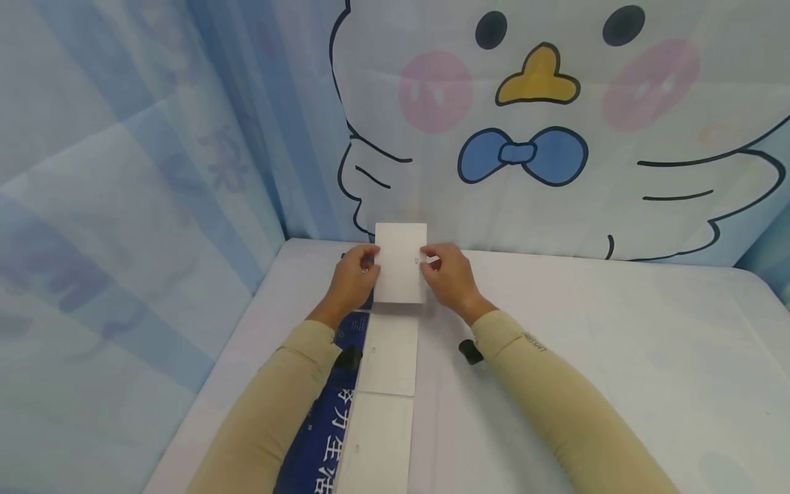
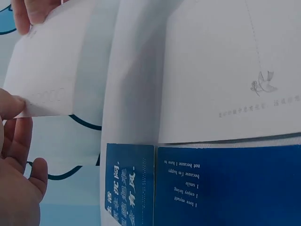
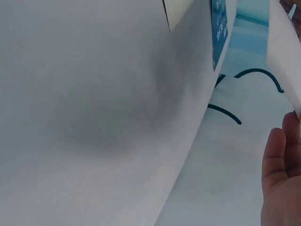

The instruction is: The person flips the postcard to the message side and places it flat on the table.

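A white postcard (image 1: 400,264) is held up at the far end of the table, above a column of cards. My left hand (image 1: 352,278) pinches its left edge between thumb and fingers; my right hand (image 1: 452,278) pinches the right edge. In the left wrist view, faint printed boxes show along the postcard (image 2: 51,70) near my left thumb. Below it, white cards (image 1: 387,353) lie end to end toward me, one bearing a small bird drawing (image 2: 264,84). Blue cards (image 1: 324,432) with white lettering run along their left side, partly hidden by my left forearm.
The cards lie on a white-covered table (image 1: 586,357). Its far edge meets a hanging cloth (image 1: 524,213) printed with a cartoon bird and bow tie. A blue and white curtain (image 1: 136,171) hangs on the left. Dark wrist-camera pieces (image 1: 471,352) show beneath the sleeves.
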Motion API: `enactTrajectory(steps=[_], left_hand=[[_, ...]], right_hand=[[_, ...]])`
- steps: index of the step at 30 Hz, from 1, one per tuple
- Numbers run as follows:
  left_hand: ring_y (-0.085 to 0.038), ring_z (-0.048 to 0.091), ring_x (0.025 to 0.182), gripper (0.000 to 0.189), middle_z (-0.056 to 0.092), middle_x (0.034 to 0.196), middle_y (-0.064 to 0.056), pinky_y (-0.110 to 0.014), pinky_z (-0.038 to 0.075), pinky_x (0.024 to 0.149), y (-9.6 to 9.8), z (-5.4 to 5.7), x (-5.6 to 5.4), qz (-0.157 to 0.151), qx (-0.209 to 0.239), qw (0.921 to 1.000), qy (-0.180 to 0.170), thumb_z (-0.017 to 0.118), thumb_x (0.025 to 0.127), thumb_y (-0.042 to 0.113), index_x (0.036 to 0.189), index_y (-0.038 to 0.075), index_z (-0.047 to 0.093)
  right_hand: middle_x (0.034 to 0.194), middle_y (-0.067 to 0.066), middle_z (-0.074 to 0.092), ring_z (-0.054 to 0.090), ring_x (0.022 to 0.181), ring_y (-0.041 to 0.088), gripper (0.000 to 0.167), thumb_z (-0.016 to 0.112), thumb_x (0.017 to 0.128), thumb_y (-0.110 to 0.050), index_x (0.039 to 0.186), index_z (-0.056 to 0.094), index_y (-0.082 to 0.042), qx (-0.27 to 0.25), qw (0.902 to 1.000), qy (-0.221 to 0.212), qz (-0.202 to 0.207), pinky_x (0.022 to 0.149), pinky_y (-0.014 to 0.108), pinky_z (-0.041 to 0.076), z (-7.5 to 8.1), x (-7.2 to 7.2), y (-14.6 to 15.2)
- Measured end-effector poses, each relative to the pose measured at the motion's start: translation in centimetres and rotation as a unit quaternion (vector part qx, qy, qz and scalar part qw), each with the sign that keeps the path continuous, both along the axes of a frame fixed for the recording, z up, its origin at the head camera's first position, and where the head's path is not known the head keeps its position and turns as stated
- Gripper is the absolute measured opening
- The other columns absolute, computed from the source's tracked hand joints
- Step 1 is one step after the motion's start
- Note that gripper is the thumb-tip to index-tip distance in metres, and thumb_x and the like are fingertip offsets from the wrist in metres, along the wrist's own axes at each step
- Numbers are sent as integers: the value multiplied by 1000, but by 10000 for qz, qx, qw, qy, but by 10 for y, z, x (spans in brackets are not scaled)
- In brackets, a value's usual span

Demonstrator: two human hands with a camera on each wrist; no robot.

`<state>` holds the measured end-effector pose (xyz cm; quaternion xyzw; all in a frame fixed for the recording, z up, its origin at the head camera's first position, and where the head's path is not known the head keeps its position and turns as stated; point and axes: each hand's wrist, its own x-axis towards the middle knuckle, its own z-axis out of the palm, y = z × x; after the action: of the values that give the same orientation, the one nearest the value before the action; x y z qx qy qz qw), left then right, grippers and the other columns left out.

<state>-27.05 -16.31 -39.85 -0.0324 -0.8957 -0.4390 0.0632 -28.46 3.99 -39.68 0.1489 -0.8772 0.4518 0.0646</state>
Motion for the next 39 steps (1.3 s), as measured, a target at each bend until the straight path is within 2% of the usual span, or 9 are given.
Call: enactTrajectory(steps=[4,8,13,19,33,39], left_hand=[[-25,54,110,49,52,135,-15,-38,48,94,-1,-4,0,-109,-382,9992,-92,61,98,9,145,3,49],[-24,53,110,57,45,145,-14,-38,47,95,0,-6,0,-176,-648,9972,-336,63,98,14,150,7,44],[-25,52,113,61,40,151,-13,-39,46,98,0,-9,0,-285,-652,9956,-615,63,98,16,153,8,40],[-25,51,114,62,40,151,-13,-39,45,100,0,-16,-2,-355,-704,9943,-725,63,97,15,154,7,38],[-26,52,115,58,41,150,-15,-41,42,105,4,-31,-8,-186,-915,9904,-1015,62,97,13,152,7,42],[-28,50,127,58,38,155,-15,-41,38,112,5,-35,-10,-226,-884,9898,-1091,62,97,10,151,4,42]], right_hand=[[131,20,49,62,102,28,46,64,94,-11,137,57,1,191,9992,-296,176,81,37,56,-4,0,-2],[135,18,46,59,99,25,53,67,94,-16,143,53,-1,431,9979,-435,187,80,35,55,-9,-1,-5],[136,19,46,59,99,26,54,66,93,-15,143,52,1,604,9971,-394,221,82,36,54,-13,-2,-6],[139,20,46,60,101,26,54,66,94,-14,143,51,1,714,9960,-515,165,84,36,54,-19,-4,-7],[143,22,44,61,107,29,49,63,95,-9,141,53,3,894,9910,-983,165,91,38,54,-33,-6,-9],[143,22,43,59,107,28,51,63,94,-11,143,52,2,964,9886,-1142,152,94,39,52,-38,-6,-11]])
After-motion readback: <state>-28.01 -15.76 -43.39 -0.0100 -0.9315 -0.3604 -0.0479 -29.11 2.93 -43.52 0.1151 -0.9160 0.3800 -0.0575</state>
